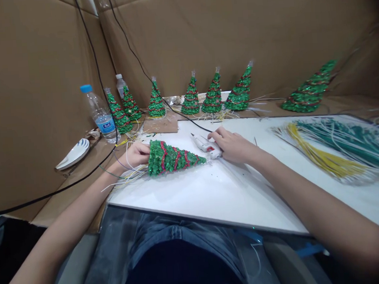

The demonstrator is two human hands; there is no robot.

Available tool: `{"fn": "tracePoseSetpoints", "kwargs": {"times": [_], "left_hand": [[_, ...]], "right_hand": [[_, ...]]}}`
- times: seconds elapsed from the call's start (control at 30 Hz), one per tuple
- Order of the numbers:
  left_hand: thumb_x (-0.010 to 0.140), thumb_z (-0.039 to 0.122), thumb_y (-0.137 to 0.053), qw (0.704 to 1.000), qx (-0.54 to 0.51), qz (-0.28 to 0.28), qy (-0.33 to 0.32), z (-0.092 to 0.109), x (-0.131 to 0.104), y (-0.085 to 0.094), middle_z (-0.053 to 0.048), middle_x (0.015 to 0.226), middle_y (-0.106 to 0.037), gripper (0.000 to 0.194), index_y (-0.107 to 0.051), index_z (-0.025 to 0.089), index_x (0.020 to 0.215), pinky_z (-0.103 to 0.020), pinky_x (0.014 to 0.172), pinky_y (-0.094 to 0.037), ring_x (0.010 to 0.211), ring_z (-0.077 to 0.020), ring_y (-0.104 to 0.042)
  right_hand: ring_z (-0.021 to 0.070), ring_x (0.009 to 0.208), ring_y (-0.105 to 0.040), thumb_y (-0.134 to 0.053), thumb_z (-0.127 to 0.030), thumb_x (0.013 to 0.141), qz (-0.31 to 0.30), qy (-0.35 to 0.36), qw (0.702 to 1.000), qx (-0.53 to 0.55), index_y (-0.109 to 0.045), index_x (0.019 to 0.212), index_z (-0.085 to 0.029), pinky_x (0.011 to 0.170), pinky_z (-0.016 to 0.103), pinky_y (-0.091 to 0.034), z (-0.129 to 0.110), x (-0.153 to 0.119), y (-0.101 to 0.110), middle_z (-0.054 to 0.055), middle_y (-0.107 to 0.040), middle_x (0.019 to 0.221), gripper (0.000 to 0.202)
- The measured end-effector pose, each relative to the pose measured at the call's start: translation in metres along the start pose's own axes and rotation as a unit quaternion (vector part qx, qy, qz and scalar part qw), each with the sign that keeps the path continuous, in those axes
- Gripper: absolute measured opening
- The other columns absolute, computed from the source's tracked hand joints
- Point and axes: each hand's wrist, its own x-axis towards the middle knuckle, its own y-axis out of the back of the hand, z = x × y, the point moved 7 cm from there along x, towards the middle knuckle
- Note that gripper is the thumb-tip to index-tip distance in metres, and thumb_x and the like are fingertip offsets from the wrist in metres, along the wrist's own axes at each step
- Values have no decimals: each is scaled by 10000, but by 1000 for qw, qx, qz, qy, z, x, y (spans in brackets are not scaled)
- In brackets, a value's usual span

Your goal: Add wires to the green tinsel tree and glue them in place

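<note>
My left hand (137, 154) is closed at the base of a small green Christmas tree (173, 158) wound with red garland. The tree lies on its side, its tip pointing right, and loose white and yellow wires trail from its base under my wrist. To the right, my right hand (230, 145) is wrapped round a white glue gun (206, 146), whose nozzle points up and left. A black cable runs to the gun near my fingers. The gun is just beyond the tree's tip, over the white board (193, 198).
Several finished-looking trees (191, 96) stand along the cardboard wall; one at far right leans (309, 90). A water bottle (105, 122) and a paper plate (75, 153) are at left. Bundles of yellow wires (323, 154) and green wires (348, 141) lie on the right.
</note>
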Motion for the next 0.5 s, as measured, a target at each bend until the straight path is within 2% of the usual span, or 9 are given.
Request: {"fn": "tracePoseSetpoints", "kwargs": {"times": [0.07, 0.13, 0.2, 0.27, 0.37, 0.43, 0.5], "left_hand": [[591, 458, -799, 1000, 4, -1, 5, -3, -1, 0, -18, 510, -569, 383, -697, 95, 520, -204, 458, -348, 484, -83, -442], [625, 444, -780, 1000, 11, -2, 6, -5, -3, 1, -31, 539, -591, 372, -696, 95, 527, -211, 476, -362, 508, -96, -467], [656, 443, -758, 1000, 20, -3, 3, -7, -4, 2, -41, 552, -601, 372, -703, 93, 542, -218, 494, -379, 523, -104, -485], [660, 449, -754, 1000, 31, -5, -1, -7, -5, 2, -50, 552, -606, 379, -707, 91, 547, -223, 506, -394, 527, -110, -496], [653, 445, -763, 999, 49, -6, -12, -3, -6, 2, -50, 532, -602, 371, -712, 94, 543, -220, 504, -396, 516, -107, -492], [649, 434, -770, 998, 58, -9, -24, 1, -6, 1, -45, 517, -596, 355, -717, 98, 546, -216, 500, -395, 506, -103, -489], [647, 424, -776, 997, 63, -11, -32, 5, -6, 1, -44, 511, -596, 340, -723, 102, 553, -216, 499, -398, 497, -102, -488]], "right_hand": [[306, 994, -548, -392, -88, 779, 26, -24, 999, 7, -520, 1168, -166, 820, 419, -424, -3, 0, 11, 158, -517, 1150, 417], [332, 1076, -515, -401, -77, 774, 81, -34, 996, 36, -544, 1137, -150, 893, 460, -408, -15, -2, 30, 165, -533, 1155, 397], [310, 1096, -519, -407, -99, 803, 131, 3, 985, 114, -540, 1146, -156, 931, 463, -408, -39, -5, 50, 150, -555, 1152, 372], [276, 1107, -532, -446, -236, 873, 154, 74, 962, 212, -494, 1225, -163, 949, 444, -425, -70, -9, 65, 140, -544, 1207, 363], [273, 1167, -514, -567, -482, 837, 148, 139, 939, 278, -402, 1346, -198, 975, 449, -431, -108, -13, 71, 131, -498, 1311, 606], [267, 1166, -523, -600, -504, 816, 136, 157, 933, 293, -379, 1372, -219, 977, 447, -441, -122, -15, 67, 121, -488, 1332, 662], [255, 1143, -543, -584, -447, 846, 129, 157, 933, 297, -398, 1361, -227, 966, 440, -456, -128, -15, 61, 111, -499, 1324, 590]]}}
